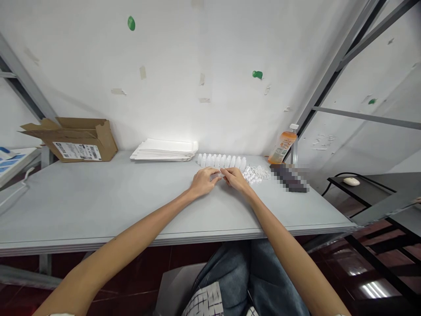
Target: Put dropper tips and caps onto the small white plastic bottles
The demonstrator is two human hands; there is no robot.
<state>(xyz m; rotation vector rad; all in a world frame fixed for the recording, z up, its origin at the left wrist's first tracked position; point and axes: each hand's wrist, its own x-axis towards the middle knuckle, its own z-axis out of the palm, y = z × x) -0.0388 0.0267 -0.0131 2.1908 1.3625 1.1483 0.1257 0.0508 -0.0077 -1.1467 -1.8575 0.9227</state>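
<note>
While both hands work together above the worktop (pixel 98 204), the left hand (pixel 201 182) and the right hand (pixel 236 180) each hold a narrow grip on a small clear plastic piece (pixel 216 176), its exact form too small to make out. At 12 o'clock from the hands, a row of white plastic bottles (pixel 220 161) stands upright, just beyond the fingertips. A heap of small white parts (pixel 255 174) lies at 2 o'clock, just beside the right hand. Farther out, an orange drink bottle (pixel 283 147) stands at 2 o'clock, and a pixelated dark object (pixel 289 177) lies near 3 o'clock. A stack of white paper sheets (pixel 163 150) lies at 11 o'clock, and an opened cardboard box (pixel 75 140) sits at 10 o'clock.
</note>
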